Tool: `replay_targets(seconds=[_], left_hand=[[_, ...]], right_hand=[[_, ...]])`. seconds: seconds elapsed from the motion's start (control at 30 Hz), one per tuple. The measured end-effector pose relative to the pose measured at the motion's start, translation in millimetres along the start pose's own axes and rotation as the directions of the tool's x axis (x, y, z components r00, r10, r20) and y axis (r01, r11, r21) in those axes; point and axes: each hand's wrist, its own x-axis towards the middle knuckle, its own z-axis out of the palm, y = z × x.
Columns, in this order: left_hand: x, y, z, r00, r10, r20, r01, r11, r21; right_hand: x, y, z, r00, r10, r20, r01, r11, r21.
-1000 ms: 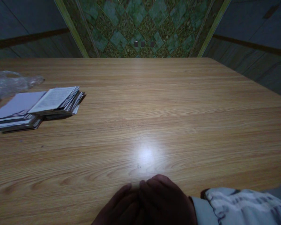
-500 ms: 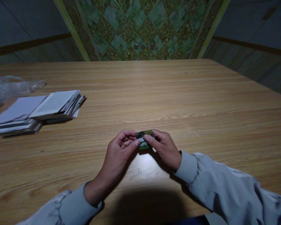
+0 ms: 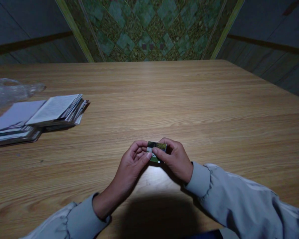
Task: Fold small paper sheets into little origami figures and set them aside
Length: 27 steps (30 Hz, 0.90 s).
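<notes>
A small green and dark printed piece of folded paper [image 3: 156, 145], with a white band across it, is held just above the wooden table [image 3: 149, 109]. My left hand [image 3: 130, 164] pinches its left side, thumb on the near face and fingers curled behind. From the right, my right hand [image 3: 177, 159] grips it with the thumb laid across its front and the fingers behind. Both thumbs nearly meet and hide part of the print. The back of the paper does not show.
Two stacks of paper sheets, the left one [image 3: 17, 114] and the right one [image 3: 55, 109], lie side by side at the left. Behind them is a crumpled clear plastic bag [image 3: 12, 93]. A patterned green wall [image 3: 149, 30] stands beyond the table's far edge.
The folded paper has turned slightly, its right end now lower. My left hand has shifted a little to the right with it. The right hand stays almost in place.
</notes>
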Motion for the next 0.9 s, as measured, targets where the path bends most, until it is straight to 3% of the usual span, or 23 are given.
replay_targets(seconds=[0.07, 0.13, 0.23, 0.27, 0.33, 0.4, 0.5, 0.67, 0.77, 0.83, 0.9], left_hand=[[-0.5, 0.5, 0.5, 0.999, -0.023, 0.025, 0.023, 1.0, 0.002], [0.7, 3.6, -2.2, 0.999, -0.031, 0.02, 0.031, 1.0, 0.005], [4.8, 11.0, -10.5, 1.0, -0.007, 0.007, 0.006, 0.998, 0.061], [6.4, 13.3, -13.6, 1.0, 0.004, 0.018, -0.006, 0.994, 0.108], [9.1, 16.6, -19.1, 0.998, 0.013, 0.065, -0.027, 0.977, 0.211], [10.9, 18.0, -23.2, 0.989, 0.003, 0.146, -0.046, 0.956, 0.291], [11.9, 18.5, -26.5, 0.967, -0.002, 0.256, -0.095, 0.926, 0.365], [11.6, 21.9, -28.2, 0.932, -0.04, 0.359, -0.122, 0.902, 0.415], [10.5, 22.7, -27.0, 0.903, -0.064, 0.424, -0.154, 0.874, 0.461], [9.7, 21.7, -25.2, 0.895, -0.042, 0.444, -0.231, 0.808, 0.542], [9.2, 19.8, -22.9, 0.886, -0.001, 0.463, -0.339, 0.68, 0.65]], right_hand=[[-0.2, 0.1, -0.5, 1.0, 0.014, 0.016, -0.014, 0.999, 0.038], [1.4, -3.3, -6.2, 0.998, -0.046, 0.053, 0.046, 0.999, -0.002], [8.3, -12.1, -23.5, 0.953, -0.29, 0.09, 0.303, 0.926, -0.223], [11.3, -14.6, -30.0, 0.909, -0.392, 0.139, 0.416, 0.851, -0.32], [16.5, -16.8, -40.8, 0.742, -0.583, 0.332, 0.668, 0.596, -0.446], [19.4, -15.5, -46.5, 0.609, -0.605, 0.512, 0.788, 0.39, -0.476], [18.6, -11.2, -47.4, 0.515, -0.547, 0.66, 0.85, 0.224, -0.477], [13.5, -11.2, -45.7, 0.477, -0.516, 0.711, 0.868, 0.15, -0.473], [11.7, -11.4, -44.3, 0.417, -0.557, 0.719, 0.887, 0.075, -0.456], [11.0, -9.2, -42.5, 0.377, -0.566, 0.733, 0.901, 0.039, -0.433], [11.0, -5.5, -40.7, 0.369, -0.56, 0.742, 0.903, 0.029, -0.428]])
